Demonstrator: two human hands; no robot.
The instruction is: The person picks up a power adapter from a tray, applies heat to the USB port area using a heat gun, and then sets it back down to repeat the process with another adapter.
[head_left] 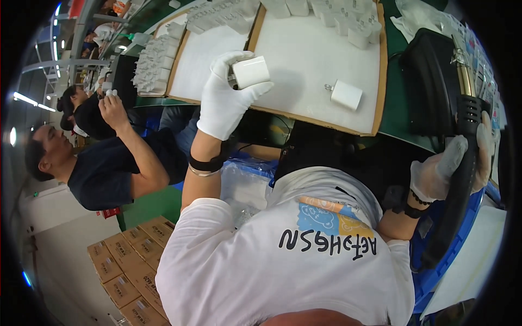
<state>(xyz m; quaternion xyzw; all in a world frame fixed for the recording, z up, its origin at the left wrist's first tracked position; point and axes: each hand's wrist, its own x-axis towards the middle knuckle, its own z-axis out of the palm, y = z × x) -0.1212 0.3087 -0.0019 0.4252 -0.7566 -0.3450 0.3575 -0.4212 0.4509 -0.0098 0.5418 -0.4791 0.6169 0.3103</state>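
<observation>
My left hand, in a white glove, is closed around a white plug-in charger above the near edge of a white-lined tray. Its thumb and fingers grip the charger's sides. Another white charger lies alone on the tray's right part, metal prongs pointing left. At far right, my right hand, in a thin translucent glove, is wrapped around the black handle of a hot-air gun. The gun's metal nozzle points away and up, and its thick black cable or hose hangs down past my forearm.
Several chargers stand at the tray's far side, and more crowd its left end. A black box-shaped device sits beside the gun. Below are a blue crate and stacked cartons. A co-worker sits at left, hand raised.
</observation>
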